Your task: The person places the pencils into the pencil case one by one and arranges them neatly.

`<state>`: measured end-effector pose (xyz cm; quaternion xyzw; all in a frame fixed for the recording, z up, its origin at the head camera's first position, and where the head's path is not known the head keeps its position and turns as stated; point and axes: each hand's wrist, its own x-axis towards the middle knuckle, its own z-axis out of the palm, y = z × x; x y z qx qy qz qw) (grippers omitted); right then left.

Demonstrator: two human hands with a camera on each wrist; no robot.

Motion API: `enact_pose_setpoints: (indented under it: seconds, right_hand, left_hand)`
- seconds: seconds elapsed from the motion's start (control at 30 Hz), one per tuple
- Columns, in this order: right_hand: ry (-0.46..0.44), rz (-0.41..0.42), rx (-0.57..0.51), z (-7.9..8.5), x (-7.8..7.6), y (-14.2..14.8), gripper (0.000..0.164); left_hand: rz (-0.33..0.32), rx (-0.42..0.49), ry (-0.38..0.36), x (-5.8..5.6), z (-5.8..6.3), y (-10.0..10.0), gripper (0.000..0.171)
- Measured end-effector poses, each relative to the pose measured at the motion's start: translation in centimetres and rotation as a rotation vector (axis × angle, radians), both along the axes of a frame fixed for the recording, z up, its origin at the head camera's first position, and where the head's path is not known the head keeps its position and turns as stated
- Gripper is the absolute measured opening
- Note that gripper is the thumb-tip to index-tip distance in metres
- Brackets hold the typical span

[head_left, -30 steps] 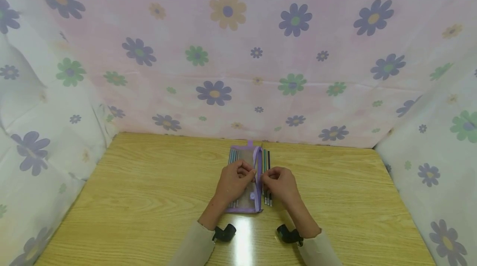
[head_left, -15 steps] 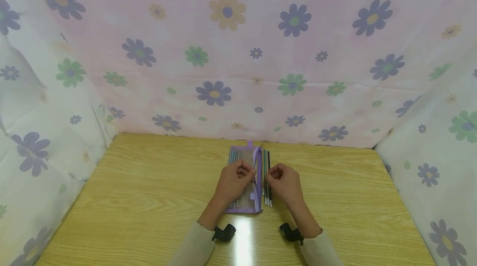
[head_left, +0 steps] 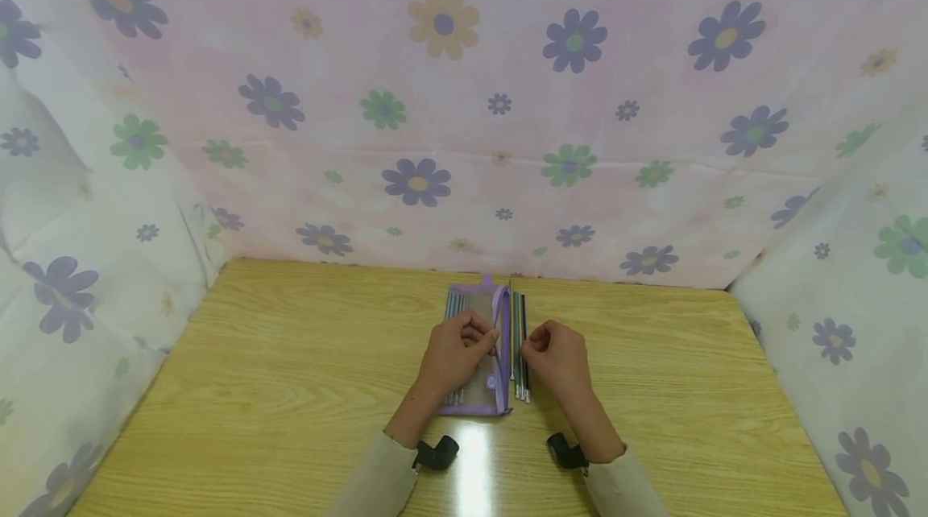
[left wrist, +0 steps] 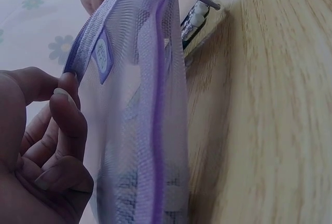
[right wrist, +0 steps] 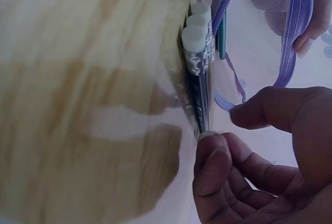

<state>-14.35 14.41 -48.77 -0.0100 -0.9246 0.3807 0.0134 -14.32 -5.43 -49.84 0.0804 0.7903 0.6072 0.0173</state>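
Observation:
A purple-edged mesh pencil pouch (head_left: 478, 396) lies on the table with several pencils inside along its left side. My left hand (head_left: 453, 352) rests over it and pinches the zippered edge (left wrist: 78, 60) between thumb and finger, lifting it so the mouth gapes. Right beside the pouch lies a row of pencils (head_left: 516, 316), their white eraser ends (right wrist: 194, 40) toward me. At the row's right side is my right hand (head_left: 558, 356). Its fingertips (right wrist: 212, 154) are right at the outer dark pencil (right wrist: 194, 92), and the thumb stands apart from them.
The wood-grain table (head_left: 304, 372) extends on both sides of the pouch. A flowered cloth (head_left: 464, 219) hangs behind the table and along its left and right sides. A black wrist camera (head_left: 438, 452) sits below each hand.
My right hand has shifted a little to the right, from the pouch's open edge to the outer side of the pencil row. The left hand and pouch stay put.

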Motion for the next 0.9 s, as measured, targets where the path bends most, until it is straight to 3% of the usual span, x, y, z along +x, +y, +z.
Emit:
enact_pose_setpoints:
  seconds: [0.7,0.9]
  right_hand:
    - [-0.080,-0.004,0.079,-0.36,-0.03,0.24,0.008]
    - [-0.119,-0.024,0.078,-0.18,0.06,0.20,0.026]
  left_hand:
    - [-0.017,0.012,-0.028,-0.02,0.10,0.03,0.011]
    - [-0.020,0.014,-0.032,0.04,0.20,-0.01,0.011]
